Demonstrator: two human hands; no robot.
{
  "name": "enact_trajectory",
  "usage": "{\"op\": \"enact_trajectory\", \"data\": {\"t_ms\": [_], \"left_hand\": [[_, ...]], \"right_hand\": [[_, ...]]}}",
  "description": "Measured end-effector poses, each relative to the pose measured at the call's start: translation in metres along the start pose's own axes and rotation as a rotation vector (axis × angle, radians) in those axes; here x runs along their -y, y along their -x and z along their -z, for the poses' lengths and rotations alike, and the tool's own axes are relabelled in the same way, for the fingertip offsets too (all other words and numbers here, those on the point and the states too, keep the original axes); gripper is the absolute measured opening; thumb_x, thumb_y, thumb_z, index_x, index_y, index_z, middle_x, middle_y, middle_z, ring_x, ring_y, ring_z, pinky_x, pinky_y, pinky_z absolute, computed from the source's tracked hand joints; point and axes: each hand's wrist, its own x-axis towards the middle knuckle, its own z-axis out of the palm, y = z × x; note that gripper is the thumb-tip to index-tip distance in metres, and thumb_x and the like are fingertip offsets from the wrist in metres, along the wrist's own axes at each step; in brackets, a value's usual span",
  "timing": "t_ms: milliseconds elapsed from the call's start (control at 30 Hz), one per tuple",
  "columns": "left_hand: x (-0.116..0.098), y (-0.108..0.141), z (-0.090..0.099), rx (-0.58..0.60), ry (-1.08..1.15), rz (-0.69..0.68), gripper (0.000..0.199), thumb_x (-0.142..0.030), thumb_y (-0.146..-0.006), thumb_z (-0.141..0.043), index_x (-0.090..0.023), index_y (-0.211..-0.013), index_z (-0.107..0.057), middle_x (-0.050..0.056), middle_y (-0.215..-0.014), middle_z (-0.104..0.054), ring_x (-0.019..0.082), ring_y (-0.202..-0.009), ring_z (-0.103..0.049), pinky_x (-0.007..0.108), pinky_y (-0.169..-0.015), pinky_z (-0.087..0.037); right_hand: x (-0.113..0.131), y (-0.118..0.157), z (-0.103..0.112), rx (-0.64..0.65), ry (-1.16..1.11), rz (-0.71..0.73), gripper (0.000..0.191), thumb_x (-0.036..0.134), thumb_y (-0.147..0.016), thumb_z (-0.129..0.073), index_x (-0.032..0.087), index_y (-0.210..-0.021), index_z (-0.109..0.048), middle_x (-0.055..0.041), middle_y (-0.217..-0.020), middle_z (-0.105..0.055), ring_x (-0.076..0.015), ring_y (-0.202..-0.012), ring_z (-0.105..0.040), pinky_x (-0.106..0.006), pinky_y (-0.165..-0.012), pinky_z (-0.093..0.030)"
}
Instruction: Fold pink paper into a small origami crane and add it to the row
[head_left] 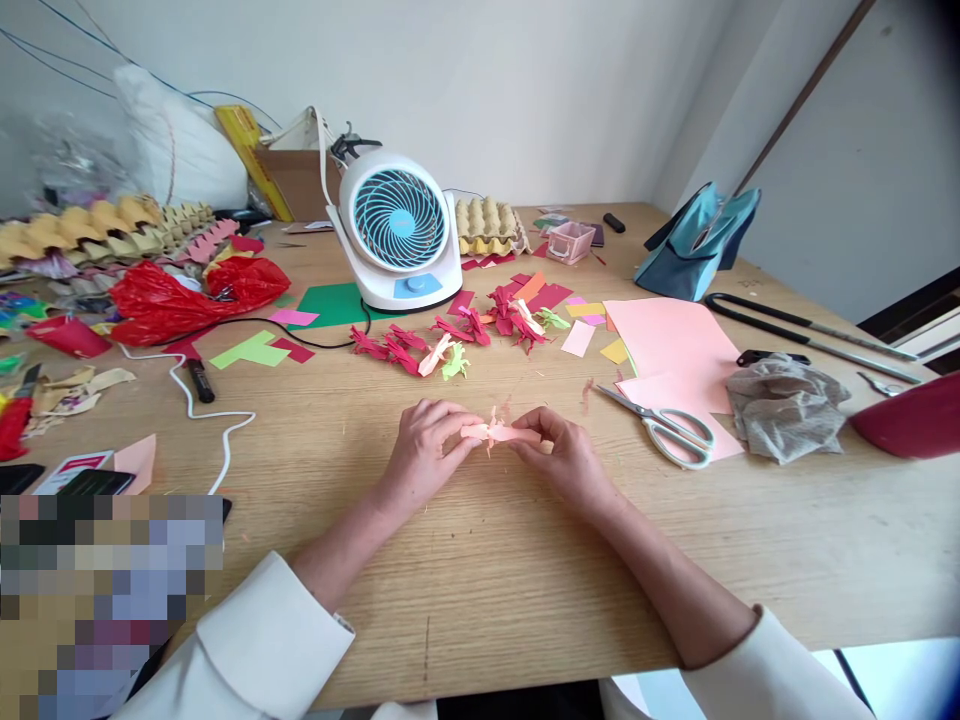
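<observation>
Between my two hands, just above the wooden table, is a small peach paper flower (495, 431) with thin strips sticking out at its middle. My left hand (429, 445) pinches its left end between thumb and fingers. The right end is pinched by my right hand (566, 455). Beyond my hands lie several similar paper pieces, among them a red one (405, 350), a peach one (435, 355) and a light green one (455, 362). Scissors (664, 425) with white handles rest to the right, partly over pink paper sheets (675, 345).
A white and blue fan (401, 230) stands at the back, its black cord running left. Egg trays (487, 225) sit behind it. To the left are a red plastic bag (195, 295) and a marker (200, 382). Crumpled grey cloth (784, 405) and a blue bag (697, 245) are at right.
</observation>
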Motion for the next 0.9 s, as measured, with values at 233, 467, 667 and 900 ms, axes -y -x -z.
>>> {"op": "enact_trajectory", "data": {"t_ms": [233, 467, 667, 900], "left_hand": [[0.0001, -0.0005, -0.0003, -0.017, -0.01, -0.048, 0.014, -0.02, -0.087, -0.067, -0.024, -0.099, -0.071, 0.003, -0.097, -0.065, 0.02, -0.095, -0.057, 0.036, -0.088, -0.042], [-0.0008, 0.0009, -0.0007, -0.027, -0.059, -0.058, 0.013, -0.022, -0.09, -0.063, -0.024, -0.1, -0.071, 0.003, -0.094, -0.064, 0.02, -0.092, -0.056, 0.036, -0.086, -0.042], [0.0, 0.0009, 0.0015, 0.008, -0.061, -0.094, 0.015, -0.02, -0.087, -0.065, -0.024, -0.1, -0.072, 0.004, -0.093, -0.063, 0.02, -0.092, -0.055, 0.036, -0.085, -0.043], [0.0058, -0.0015, 0.0034, 0.09, 0.038, -0.141, 0.018, -0.017, -0.088, -0.064, -0.023, -0.103, -0.07, 0.004, -0.094, -0.06, 0.019, -0.094, -0.054, 0.035, -0.085, -0.045]], "right_hand": [[0.0001, 0.001, -0.0004, 0.007, -0.007, 0.04, 0.006, 0.023, -0.083, -0.063, 0.019, -0.087, -0.064, 0.0001, -0.081, -0.07, -0.0147, -0.071, -0.061, -0.026, -0.065, -0.043], [-0.0009, 0.0038, -0.0038, -0.035, 0.09, 0.192, 0.009, 0.015, -0.083, -0.062, 0.02, -0.091, -0.064, -0.0015, -0.086, -0.069, -0.0163, -0.077, -0.064, -0.027, -0.07, -0.046], [-0.0021, 0.0045, -0.0044, -0.047, 0.195, 0.355, 0.014, 0.01, -0.085, -0.06, 0.021, -0.092, -0.061, -0.0038, -0.088, -0.068, -0.0189, -0.081, -0.064, -0.029, -0.073, -0.047], [-0.0036, 0.0034, -0.0036, 0.004, 0.158, 0.345, 0.014, 0.009, -0.085, -0.058, 0.021, -0.092, -0.061, -0.0043, -0.091, -0.069, -0.0179, -0.082, -0.064, -0.028, -0.073, -0.047]]}}
